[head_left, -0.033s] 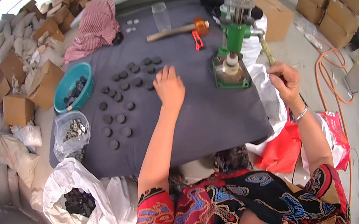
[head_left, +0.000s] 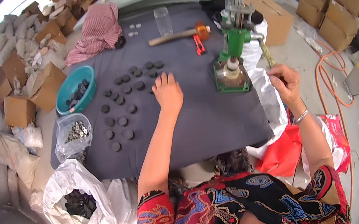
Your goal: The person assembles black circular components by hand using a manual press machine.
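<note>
My left hand reaches over the dark cloth-covered table, palm down, fingers bent and slightly apart. It is at the right edge of a spread of black round discs, partly covering one beside its thumb. My right hand, with a bracelet at the wrist, hovers off the table's right side, thumb and fingers closed together; anything between them is too small to make out. Close beyond it hangs the wrapped lever handle of a green hand press, which has clear tubes on top and a pale round piece at its base.
A teal bowl of dark pieces, a clear bag of metal parts and a white sack line the left. Farther back are a mallet, a red cutter, a clear cup and a striped cloth.
The whole view has shifted slightly. My left hand is a little nearer and left, covering more of the disc beside its thumb. My right hand stays by the lever.
</note>
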`<action>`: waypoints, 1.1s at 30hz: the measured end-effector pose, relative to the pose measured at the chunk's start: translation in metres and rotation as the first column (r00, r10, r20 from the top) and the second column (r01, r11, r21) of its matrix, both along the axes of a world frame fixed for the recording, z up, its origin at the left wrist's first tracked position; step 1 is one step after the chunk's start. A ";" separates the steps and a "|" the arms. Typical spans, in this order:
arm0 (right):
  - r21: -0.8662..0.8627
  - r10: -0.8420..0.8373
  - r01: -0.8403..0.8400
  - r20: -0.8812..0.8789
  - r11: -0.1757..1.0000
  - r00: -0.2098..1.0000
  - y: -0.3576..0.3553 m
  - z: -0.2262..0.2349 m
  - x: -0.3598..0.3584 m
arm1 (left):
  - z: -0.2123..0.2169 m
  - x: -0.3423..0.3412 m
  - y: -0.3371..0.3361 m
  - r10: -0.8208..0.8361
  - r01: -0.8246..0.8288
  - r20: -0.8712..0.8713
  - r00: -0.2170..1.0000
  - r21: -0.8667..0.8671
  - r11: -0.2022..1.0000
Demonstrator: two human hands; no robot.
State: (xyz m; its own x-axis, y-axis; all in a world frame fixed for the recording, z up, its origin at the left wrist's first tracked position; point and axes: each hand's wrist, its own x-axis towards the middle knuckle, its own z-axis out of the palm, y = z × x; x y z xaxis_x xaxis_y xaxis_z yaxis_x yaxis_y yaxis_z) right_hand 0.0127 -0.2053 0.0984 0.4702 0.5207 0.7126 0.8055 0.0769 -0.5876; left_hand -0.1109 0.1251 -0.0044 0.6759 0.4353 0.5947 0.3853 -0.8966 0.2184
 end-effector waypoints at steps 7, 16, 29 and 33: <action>0.127 0.155 -0.125 -0.261 0.984 0.953 0.009 0.058 0.006 | -0.033 -0.030 0.001 0.083 -0.040 -0.274 0.958 0.161 0.986; 0.229 0.266 -0.197 -0.330 0.953 0.906 0.026 0.116 0.053 | -0.018 -0.048 -0.013 -0.129 0.123 -0.050 0.990 -0.101 0.987; 0.266 0.343 -0.265 -0.316 0.927 0.885 0.035 0.126 0.062 | 0.010 0.043 -0.065 -0.337 0.458 0.324 0.884 -0.458 0.762; 0.268 0.336 -0.255 -0.322 0.929 0.885 0.036 0.125 0.059 | 0.016 0.086 -0.089 -0.378 0.476 0.290 0.879 -0.495 0.727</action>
